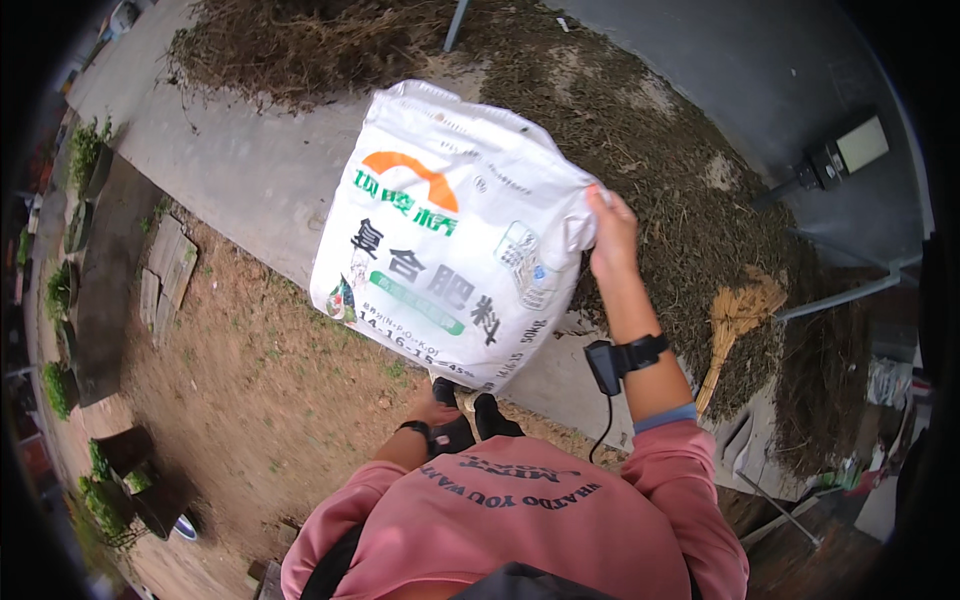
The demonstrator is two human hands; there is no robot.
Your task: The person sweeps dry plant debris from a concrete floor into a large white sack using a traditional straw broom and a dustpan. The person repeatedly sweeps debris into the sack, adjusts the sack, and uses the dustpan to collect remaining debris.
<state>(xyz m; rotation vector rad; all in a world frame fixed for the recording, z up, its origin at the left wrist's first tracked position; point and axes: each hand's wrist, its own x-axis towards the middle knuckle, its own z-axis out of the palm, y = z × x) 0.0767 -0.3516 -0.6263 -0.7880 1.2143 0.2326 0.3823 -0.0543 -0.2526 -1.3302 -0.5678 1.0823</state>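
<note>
A large white woven fertilizer sack (450, 247) with orange and green printing is held up in front of me, tilted, and looks filled out. My right hand (611, 225) grips its bunched right edge near the upper corner. Below the sack's lower edge is my left hand (435, 411), close to the underside; its fingers are partly hidden, and whether they hold the sack cannot be made out. Both wrists carry black straps, the right one with a small box and a cable. The sack's mouth is not clearly visible.
Dried plant stalks (300, 52) are heaped at the top left. Chopped dry plant matter (645, 157) covers the concrete (247, 172) at the right, where a straw broom (735, 315) lies. Wooden boards (171, 270) and potted plants (88, 161) stand left, beyond bare soil. A metal post (455, 26) rises at the top.
</note>
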